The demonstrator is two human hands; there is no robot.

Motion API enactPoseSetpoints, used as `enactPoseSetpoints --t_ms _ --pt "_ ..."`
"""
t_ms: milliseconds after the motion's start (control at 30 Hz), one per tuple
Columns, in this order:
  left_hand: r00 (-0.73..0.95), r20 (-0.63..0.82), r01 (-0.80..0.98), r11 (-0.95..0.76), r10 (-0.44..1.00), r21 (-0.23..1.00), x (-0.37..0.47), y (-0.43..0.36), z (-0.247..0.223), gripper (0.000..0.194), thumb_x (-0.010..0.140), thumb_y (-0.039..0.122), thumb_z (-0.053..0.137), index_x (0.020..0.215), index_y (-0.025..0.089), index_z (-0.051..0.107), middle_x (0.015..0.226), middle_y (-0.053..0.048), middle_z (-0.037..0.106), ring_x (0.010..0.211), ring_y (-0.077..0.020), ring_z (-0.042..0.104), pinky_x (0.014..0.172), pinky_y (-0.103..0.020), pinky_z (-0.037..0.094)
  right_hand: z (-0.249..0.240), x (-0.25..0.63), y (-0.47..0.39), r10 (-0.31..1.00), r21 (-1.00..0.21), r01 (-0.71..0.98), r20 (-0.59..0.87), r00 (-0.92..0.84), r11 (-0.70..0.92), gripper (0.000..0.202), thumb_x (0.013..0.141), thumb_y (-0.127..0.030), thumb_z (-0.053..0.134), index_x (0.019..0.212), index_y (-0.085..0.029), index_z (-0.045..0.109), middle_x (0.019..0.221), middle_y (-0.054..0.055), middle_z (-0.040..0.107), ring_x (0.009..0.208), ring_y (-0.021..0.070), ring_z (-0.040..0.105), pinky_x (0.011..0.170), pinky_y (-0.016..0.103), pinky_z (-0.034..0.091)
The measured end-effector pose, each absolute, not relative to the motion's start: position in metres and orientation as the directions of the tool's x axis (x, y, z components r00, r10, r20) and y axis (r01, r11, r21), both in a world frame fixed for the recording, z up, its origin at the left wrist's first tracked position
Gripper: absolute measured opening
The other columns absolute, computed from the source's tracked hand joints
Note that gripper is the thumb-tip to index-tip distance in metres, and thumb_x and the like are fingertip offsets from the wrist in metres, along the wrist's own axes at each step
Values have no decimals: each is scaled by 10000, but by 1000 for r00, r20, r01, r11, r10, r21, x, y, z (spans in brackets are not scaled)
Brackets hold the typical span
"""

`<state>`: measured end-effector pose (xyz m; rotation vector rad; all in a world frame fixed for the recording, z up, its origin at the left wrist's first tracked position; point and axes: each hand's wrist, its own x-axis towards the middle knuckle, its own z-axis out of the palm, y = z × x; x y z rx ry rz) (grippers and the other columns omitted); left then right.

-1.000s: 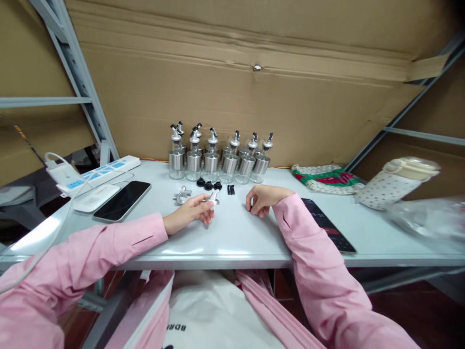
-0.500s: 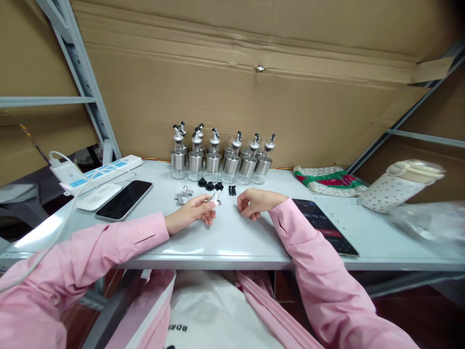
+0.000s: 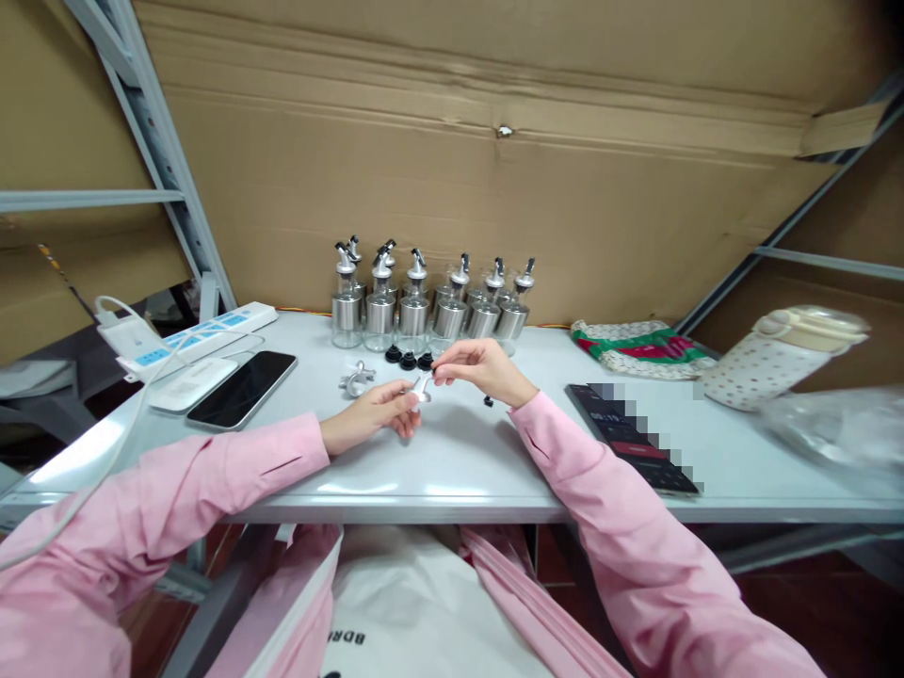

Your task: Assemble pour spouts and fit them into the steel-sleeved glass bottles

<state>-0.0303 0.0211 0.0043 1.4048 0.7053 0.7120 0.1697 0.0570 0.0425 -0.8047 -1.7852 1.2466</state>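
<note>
My left hand [image 3: 378,411] is closed on a silver pour spout [image 3: 422,386], its narrow tip pointing up. Fingertips of my right hand [image 3: 487,365] pinch a small black flap [image 3: 433,369] at that tip; whether it is attached cannot be made out. Under the right hand lies another small black piece [image 3: 489,401]. Loose silver spouts [image 3: 358,379] rest left of my left hand. Just behind the hands sit three black stoppers [image 3: 408,360] in a row.
Glass-and-steel oil bottles [image 3: 413,306] with spouts stand in rows at the back. On the left are a phone [image 3: 244,388] and a power strip [image 3: 204,337]. To the right are another phone [image 3: 636,441], a dotted tumbler [image 3: 769,363], a patterned cloth [image 3: 639,348] and a plastic bag [image 3: 826,424].
My right hand has moved up and left to the spout's tip, bringing a small black flap. A second black piece now lies further right and nearer. My left hand stays put.
</note>
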Motion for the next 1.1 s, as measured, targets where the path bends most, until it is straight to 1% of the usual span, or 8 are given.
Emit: enactPoseSetpoints --t_ms 200,333,433,500,733,900,1000,1100 --pt "623 -6 -14 18 782 1000 -32 23 1 484 708 564 611 912 142 489 667 18 536 585 -99 557 596 -251 436 40 164 56 844 -956 15 251 -473 293 238 535 -281 785 676 -128 670 565 -6 638 529 79 569 555 225 474" --pt "632 12 -18 0 775 1000 -32 21 1 458 732 566 581 881 143 483 639 45 460 562 -82 524 582 -240 410 42 166 56 842 -962 44 215 -494 271 226 521 -251 790 688 -136 689 650 2 668 596 85 593 627 237 489" --pt "633 31 -35 -11 773 999 -32 19 1 471 743 592 545 888 152 458 692 31 472 578 -95 532 591 -260 416 42 168 56 834 -960 39 221 -506 278 213 517 -233 790 684 -142 695 721 6 682 663 92 612 688 243 493" --pt "641 37 -41 -14 766 999 -32 18 1 466 755 590 530 908 159 441 723 23 476 578 -98 530 582 -263 406 42 168 57 828 -963 27 215 -517 266 216 523 -230 788 695 -143 691 697 -2 675 647 89 608 678 240 490" --pt "694 57 -92 10 718 996 -34 24 -3 400 776 532 537 824 141 466 622 62 340 496 -52 357 513 -228 266 40 165 55 796 -974 28 165 -582 223 254 557 -237 778 749 -130 650 607 -21 637 564 73 575 602 220 466" --pt "736 34 17 -68 676 998 -35 18 7 351 780 486 550 836 143 504 665 40 409 538 -65 380 562 -241 288 46 172 53 690 -973 119 54 -722 200 362 614 -247 743 942 -131 644 638 -30 632 546 58 563 591 209 461" --pt "757 6 71 -91 653 993 -35 14 12 354 770 485 561 862 144 522 659 34 443 554 -76 406 598 -246 312 47 177 54 601 -971 165 -30 -799 172 333 630 -257 731 918 -120 637 629 -27 628 561 62 572 580 198 459" --pt "758 3 93 -112 652 989 -35 14 12 370 779 509 536 851 147 512 603 34 469 567 -94 433 618 -250 330 46 178 55 562 -978 151 -46 -826 143 345 569 -222 769 859 -129 607 648 -38 623 568 57 571 562 183 455"
